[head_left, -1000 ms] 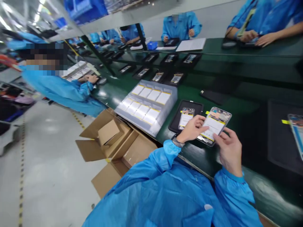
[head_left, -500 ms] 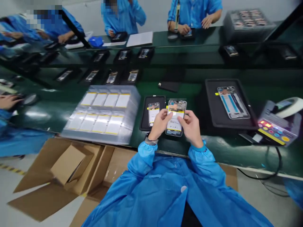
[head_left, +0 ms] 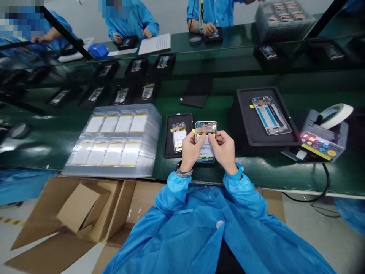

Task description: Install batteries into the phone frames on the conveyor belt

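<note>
Between my two hands is an opened phone (head_left: 205, 152), its circuit board showing at the top and a white battery with yellow edges below. My left hand (head_left: 191, 149) grips its left side, the thumb pressed on the battery's upper part. On the other side my right hand (head_left: 224, 149) holds the right edge, its thumb also on the battery near the top. Just left of my hands, a second opened phone (head_left: 179, 139) with a white battery lies in a black tray (head_left: 169, 146).
A clear tray stack (head_left: 151, 140) of white batteries stands left. At right are a stacked black tray (head_left: 248, 129) with a phone frame (head_left: 270, 114), and a tape dispenser (head_left: 323, 137). Cardboard boxes (head_left: 82, 205) lie below the table edge. Co-workers (head_left: 131, 23) sit across.
The whole view has shifted, so most things appear further left. Both thumbs have moved up the battery toward its top edge. The phone stays held in both hands.
</note>
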Demonstrator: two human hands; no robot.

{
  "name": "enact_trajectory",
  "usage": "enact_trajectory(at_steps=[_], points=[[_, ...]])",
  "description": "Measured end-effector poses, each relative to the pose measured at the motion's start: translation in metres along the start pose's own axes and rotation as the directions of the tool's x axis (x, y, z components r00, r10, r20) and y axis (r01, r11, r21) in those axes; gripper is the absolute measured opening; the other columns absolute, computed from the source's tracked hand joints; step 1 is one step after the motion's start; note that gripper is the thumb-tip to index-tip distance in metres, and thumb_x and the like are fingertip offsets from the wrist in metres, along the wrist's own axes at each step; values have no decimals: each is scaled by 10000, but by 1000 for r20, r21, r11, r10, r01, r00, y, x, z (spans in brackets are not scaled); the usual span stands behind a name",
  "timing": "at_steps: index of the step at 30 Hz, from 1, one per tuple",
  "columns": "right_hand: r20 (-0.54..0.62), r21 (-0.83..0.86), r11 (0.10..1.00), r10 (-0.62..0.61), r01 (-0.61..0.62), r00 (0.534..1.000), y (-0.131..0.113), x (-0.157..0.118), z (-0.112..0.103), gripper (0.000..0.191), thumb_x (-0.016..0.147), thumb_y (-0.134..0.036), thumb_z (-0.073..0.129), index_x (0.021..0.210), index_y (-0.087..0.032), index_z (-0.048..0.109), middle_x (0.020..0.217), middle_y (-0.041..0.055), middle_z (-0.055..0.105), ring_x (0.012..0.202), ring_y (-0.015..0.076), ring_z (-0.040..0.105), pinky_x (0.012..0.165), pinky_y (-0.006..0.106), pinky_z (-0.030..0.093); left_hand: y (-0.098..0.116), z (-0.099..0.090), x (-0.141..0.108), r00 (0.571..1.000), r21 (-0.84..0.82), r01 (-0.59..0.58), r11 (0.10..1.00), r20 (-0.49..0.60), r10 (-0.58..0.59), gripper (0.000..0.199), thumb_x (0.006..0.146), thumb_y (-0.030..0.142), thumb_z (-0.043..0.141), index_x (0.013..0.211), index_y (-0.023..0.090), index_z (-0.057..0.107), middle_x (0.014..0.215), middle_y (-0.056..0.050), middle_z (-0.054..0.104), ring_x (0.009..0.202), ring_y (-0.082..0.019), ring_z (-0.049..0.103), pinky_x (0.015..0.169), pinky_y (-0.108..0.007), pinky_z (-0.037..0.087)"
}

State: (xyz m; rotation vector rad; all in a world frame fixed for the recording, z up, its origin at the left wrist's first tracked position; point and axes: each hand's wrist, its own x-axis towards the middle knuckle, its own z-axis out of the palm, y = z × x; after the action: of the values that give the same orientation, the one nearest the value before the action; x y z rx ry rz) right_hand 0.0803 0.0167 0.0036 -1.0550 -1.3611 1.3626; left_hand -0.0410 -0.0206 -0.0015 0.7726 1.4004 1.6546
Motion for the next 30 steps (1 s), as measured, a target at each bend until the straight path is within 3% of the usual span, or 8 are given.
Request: enact_trajectory(at_steps=[7,13,17,21,30], points=[[2,4,999,-35,35,999,-1,-4,2,426,856,-615,769,833,-222,605,700,-2,682,593,148,613,552,264,478,-3,1,2,999,-97,39,995,5,-38,459,723,475,931,988,134,778,961,-77,803,840,-194,736,763,-279,572],[46,87,995,-45,41,998,-1,-6,3,459,877,-612,761,1098,-226,645,822,18,764,675,184,705,622,292,570,-5,-1,-3,998,-75,20,997,-56,-25,413,707,436,943,942,129,798,921,-66,801,778,-177,731,721,-266,569],[50,131,991,-47,40,998,-2,-7,3,456,863,-615,780,1059,-227,641,848,31,779,671,183,718,657,303,597,-5,-1,-5,996,-26,-48,999,-71,46,341,736,391,918,933,133,814,917,-60,807,776,-169,728,716,-253,569],[53,141,990,-33,25,998,-1,-7,3,429,859,-598,789,1004,-226,634,795,19,767,618,165,688,595,276,561,-3,-1,-4,994,11,-78,997,-77,78,297,729,353,908,908,136,814,890,-54,805,769,-162,721,701,-239,562],[10,39,996,-77,77,997,2,-10,5,338,890,-533,753,937,-229,613,710,-4,722,585,152,635,547,258,501,1,-1,-6,997,11,-55,998,-54,56,264,742,340,889,891,142,798,882,-55,795,769,-160,711,702,-237,549]])
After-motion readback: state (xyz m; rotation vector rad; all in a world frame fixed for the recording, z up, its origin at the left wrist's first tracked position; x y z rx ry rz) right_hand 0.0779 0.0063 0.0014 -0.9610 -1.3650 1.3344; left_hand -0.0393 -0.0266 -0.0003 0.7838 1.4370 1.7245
